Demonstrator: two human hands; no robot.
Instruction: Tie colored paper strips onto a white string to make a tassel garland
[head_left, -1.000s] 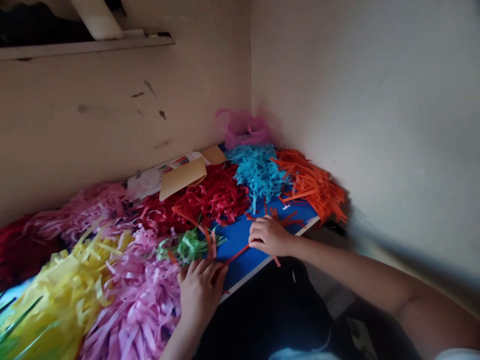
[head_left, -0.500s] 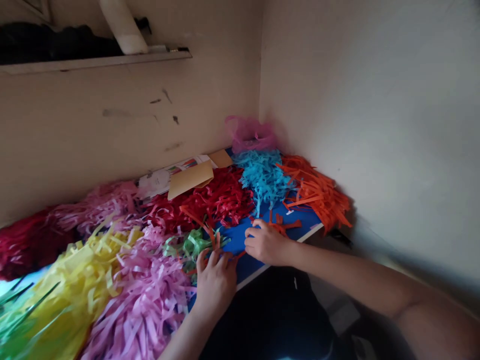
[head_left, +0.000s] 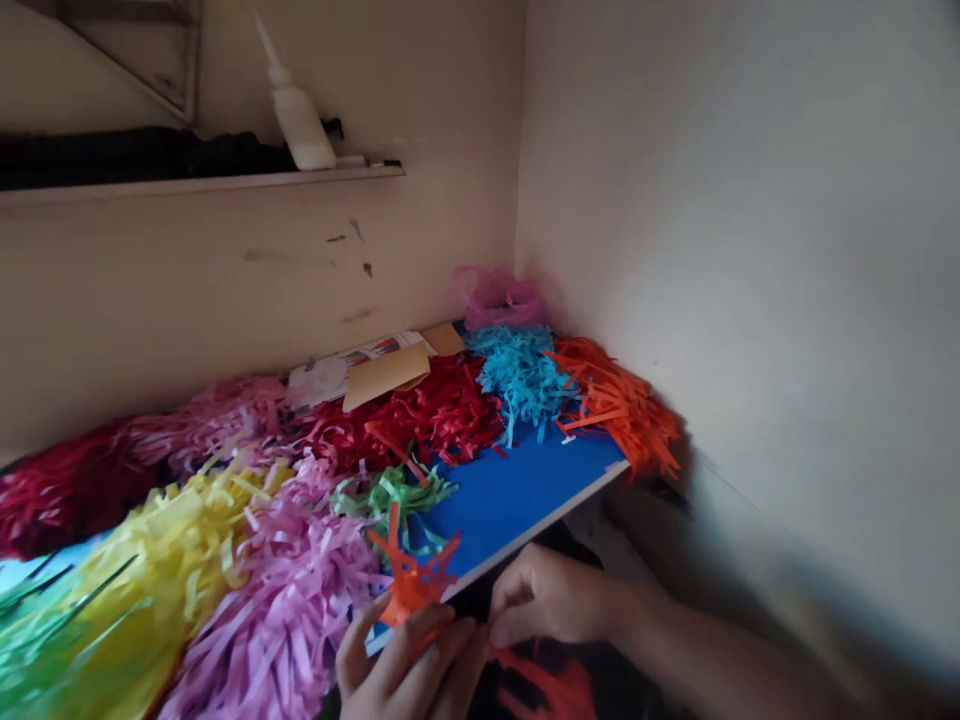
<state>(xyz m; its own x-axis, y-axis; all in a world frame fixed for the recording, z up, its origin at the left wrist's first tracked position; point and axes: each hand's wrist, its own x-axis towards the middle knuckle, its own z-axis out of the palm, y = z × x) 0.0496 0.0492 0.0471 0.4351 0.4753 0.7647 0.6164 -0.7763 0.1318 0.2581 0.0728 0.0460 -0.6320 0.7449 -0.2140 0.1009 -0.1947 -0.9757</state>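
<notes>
Pale walls (head_left: pixel 675 180) meet in a corner behind a blue tabletop (head_left: pixel 517 485) edged in white. On the wall at left runs a narrow shelf (head_left: pixel 225 183) with a white squeeze bottle (head_left: pixel 301 122) on it, tilted, its nozzle pointing up; its contents cannot be made out. Something dark (head_left: pixel 150 155) lies along the shelf beside it.

Far back in the corner sits a thin pink plastic bag (head_left: pixel 499 300), see-through at its crumpled top — what is inside cannot be told. Printed papers (head_left: pixel 322 380) lie along the wall, their marks too small to read, with a folded brown piece (head_left: pixel 386 375) resting partly on them and on a red heap (head_left: pixel 420 410) of cut strips.

More strips spread across the table: a light blue heap (head_left: pixel 525 375) before the bag, an orange heap (head_left: pixel 622 405) at the right end, yellow strips (head_left: pixel 172 550) and lilac strips (head_left: pixel 277 590) at left, and a small green bunch (head_left: pixel 397 495) near the middle.

At the near edge, the left hand (head_left: pixel 420 665) has its fingers curled around an orange bunch (head_left: pixel 412 580), whose loose ends fan upward. The right hand (head_left: pixel 551 595) is just beside it, thumb and forefinger drawn narrow — whether they pinch anything, I cannot tell. More orange strips (head_left: pixel 559 690), blurred, hang beneath the right hand.
</notes>
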